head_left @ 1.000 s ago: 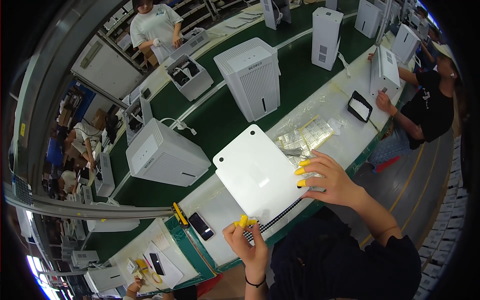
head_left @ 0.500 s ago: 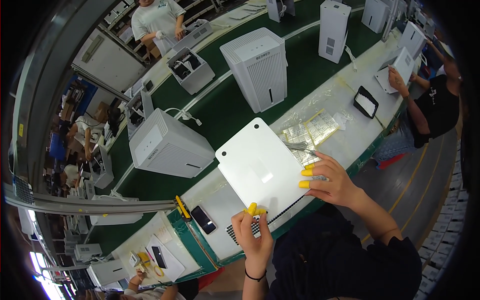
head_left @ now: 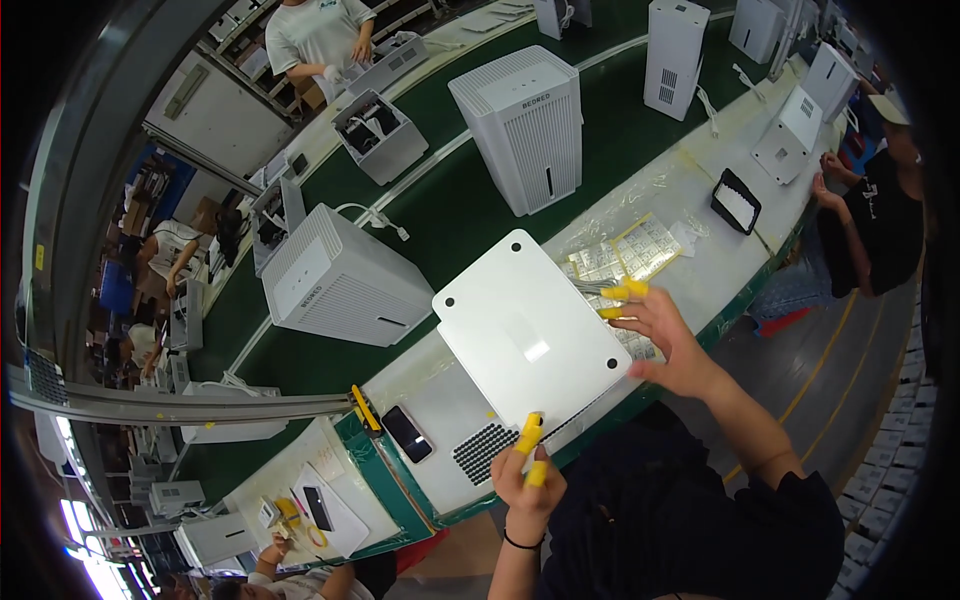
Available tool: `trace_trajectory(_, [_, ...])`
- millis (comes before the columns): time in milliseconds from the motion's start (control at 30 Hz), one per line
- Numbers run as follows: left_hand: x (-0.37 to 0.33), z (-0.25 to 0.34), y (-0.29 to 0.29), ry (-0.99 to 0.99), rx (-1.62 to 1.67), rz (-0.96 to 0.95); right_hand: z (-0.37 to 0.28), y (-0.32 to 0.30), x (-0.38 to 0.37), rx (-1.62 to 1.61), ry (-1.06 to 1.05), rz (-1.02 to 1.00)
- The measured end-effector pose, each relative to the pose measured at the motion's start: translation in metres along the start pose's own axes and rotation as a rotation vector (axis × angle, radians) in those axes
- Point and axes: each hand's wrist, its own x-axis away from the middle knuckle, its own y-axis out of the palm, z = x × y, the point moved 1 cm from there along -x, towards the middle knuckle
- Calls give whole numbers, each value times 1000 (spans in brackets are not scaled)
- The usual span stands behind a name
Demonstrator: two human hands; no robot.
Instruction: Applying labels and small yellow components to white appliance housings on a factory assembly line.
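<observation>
A white boxy appliance (head_left: 520,330) lies before me with its flat panel facing up. Black round feet show at three of its corners. At the near-left corner, the yellow-capped index finger of my left hand (head_left: 525,485) presses on a small dark spot, probably another foot. The thumb stands apart from that finger. My right hand (head_left: 675,345) is spread along the appliance's right side, yellow-capped fingers by a grey cord (head_left: 595,287) and thumb near the right corner foot. Left of my left hand lies a sheet of black round pads (head_left: 483,452).
A phone (head_left: 407,433) and a yellow cutter (head_left: 365,410) lie to the left. Labels (head_left: 645,247) and a black tray (head_left: 735,203) are at right. White appliances (head_left: 525,130) stand on the green conveyor (head_left: 425,240). A co-worker (head_left: 870,215) sits at the right.
My right fingers have left the right corner, where a black foot now shows, and moved up along the side. My left thumb and index finger have parted, uncovering the pad sheet.
</observation>
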Motion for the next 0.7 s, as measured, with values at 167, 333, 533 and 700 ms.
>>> trace_trajectory(167, [-2,-4,13,-755,349,127,-11,5,-62,-470,561,-161])
trace_trajectory(333, [-12,-14,28,-1080,842,339,-14,58,-83,-731,570,-139])
trace_trajectory(533, [-20,-44,-14,-1028,1021,523,-32,111,-97,-806,542,-130])
trace_trajectory(700, [-5,-57,-27,-982,907,547,-19,147,-85,-800,461,-88])
